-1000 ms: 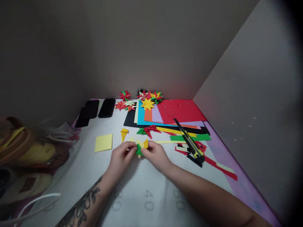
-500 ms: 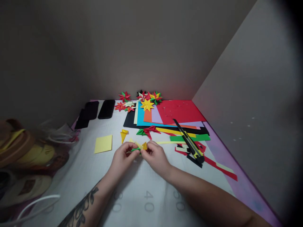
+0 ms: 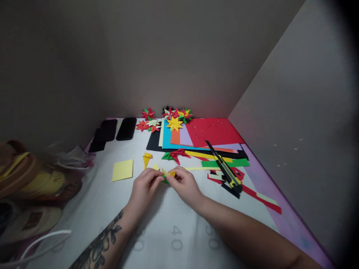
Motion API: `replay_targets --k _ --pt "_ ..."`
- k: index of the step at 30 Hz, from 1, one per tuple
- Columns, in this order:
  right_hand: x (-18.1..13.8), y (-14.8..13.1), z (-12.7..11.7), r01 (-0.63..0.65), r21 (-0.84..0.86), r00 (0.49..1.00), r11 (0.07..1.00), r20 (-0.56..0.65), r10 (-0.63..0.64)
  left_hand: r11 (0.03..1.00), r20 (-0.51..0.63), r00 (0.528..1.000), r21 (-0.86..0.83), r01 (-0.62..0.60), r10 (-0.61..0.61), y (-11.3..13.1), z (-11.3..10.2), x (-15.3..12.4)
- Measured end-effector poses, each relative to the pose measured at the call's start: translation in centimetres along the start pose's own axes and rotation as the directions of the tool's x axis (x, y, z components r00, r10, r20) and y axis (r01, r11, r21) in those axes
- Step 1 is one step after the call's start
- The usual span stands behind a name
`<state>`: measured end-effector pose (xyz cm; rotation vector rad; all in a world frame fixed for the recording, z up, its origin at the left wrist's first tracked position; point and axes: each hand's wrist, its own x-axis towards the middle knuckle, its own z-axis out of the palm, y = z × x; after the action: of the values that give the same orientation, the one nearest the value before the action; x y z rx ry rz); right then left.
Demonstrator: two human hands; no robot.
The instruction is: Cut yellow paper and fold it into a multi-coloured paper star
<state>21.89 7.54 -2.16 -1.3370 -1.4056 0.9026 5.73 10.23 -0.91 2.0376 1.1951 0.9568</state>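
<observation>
Between my two hands is a small folded paper piece in green and yellow, partly covered by my fingers. My left hand pinches its green side. On the other side, the thumb and fingers of my right hand are closed on the yellow part. Just beyond my hands lie a yellow folded paper unit, a pale yellow scrap and several red and green folded units. A square yellow paper pad rests to the left.
Several folded paper stars sit at the back by coloured paper sheets. A utility knife, blade out, lies over paper strips on the right. A black phone is at back left; a jar stands far left.
My fingers have shifted a little on the paper piece. Its green part has turned and shows lower between my hands, and my left wrist has rotated slightly.
</observation>
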Motion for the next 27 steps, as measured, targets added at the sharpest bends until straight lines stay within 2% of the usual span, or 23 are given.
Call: replay_targets --k 11,16,19,23,27 --pt "0.1 0.0 0.0 -0.037 0.021 0.999 0.999 -0.005 0.037 0.997 0.042 0.997 0.042 0.066 -0.068 0.2 0.0 0.1" --pt "0.1 0.0 -0.1 -0.051 0.027 0.998 0.998 0.033 0.05 0.963 0.041 0.968 -0.1 0.251 -0.249 0.3 -0.4 0.3" --pt "0.2 0.1 -0.1 -0.058 0.024 0.998 0.998 0.035 0.057 0.936 0.069 0.948 -0.153 0.317 -0.31 0.4 -0.6 0.6" --pt "0.3 0.0 -0.3 -0.048 0.007 0.998 0.999 0.049 0.048 0.922 0.103 0.936 -0.168 0.35 -0.336 0.7 -0.8 0.8" --pt "0.2 -0.2 -0.3 -0.025 -0.026 0.996 0.999 0.087 0.027 0.933 0.141 0.941 -0.149 0.328 -0.308 0.7 -1.1 0.9"
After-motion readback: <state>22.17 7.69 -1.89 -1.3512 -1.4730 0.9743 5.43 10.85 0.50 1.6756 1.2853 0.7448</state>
